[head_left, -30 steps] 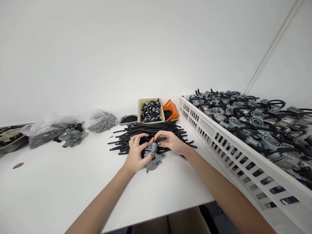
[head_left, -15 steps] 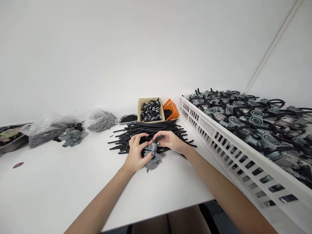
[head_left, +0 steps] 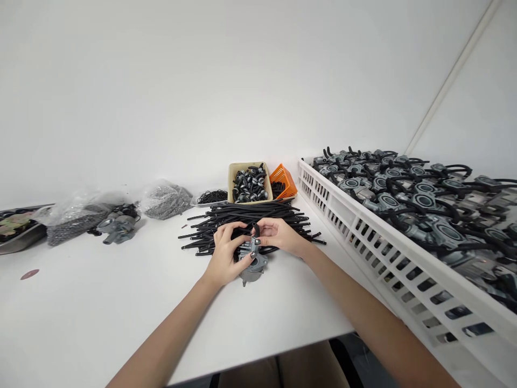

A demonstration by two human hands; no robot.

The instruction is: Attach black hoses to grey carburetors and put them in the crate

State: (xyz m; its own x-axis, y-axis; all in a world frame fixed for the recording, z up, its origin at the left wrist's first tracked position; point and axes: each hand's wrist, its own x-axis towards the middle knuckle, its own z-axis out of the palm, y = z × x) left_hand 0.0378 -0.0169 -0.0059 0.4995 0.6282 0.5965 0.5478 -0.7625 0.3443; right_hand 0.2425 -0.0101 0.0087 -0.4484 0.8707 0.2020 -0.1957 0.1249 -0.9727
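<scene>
A small grey metal carburetor (head_left: pixel 253 263) rests on the white table (head_left: pixel 100 302) near its front edge. My left hand (head_left: pixel 226 253) is wrapped round its left side and holds it. My right hand (head_left: pixel 280 235) pinches a short black rubber hose (head_left: pixel 256 230) that stands at the top of the carburetor. Just behind both hands lies a pile of black rubber hoses (head_left: pixel 246 215).
A beige tray of small clips (head_left: pixel 249 183), an orange basket (head_left: pixel 283 181) and a loop of black rings (head_left: pixel 212 196) stand behind the pile. Plastic bags of small parts (head_left: pixel 165 200), another carburetor (head_left: pixel 117 226) and a dark tray (head_left: pixel 18 229) lie left. A white crate (head_left: pixel 388 253) of hosed carburetors fills the right.
My right hand has drawn in toward the carburetor and turned the black hose from lying sideways to standing at its top. My left hand has kept its hold.
</scene>
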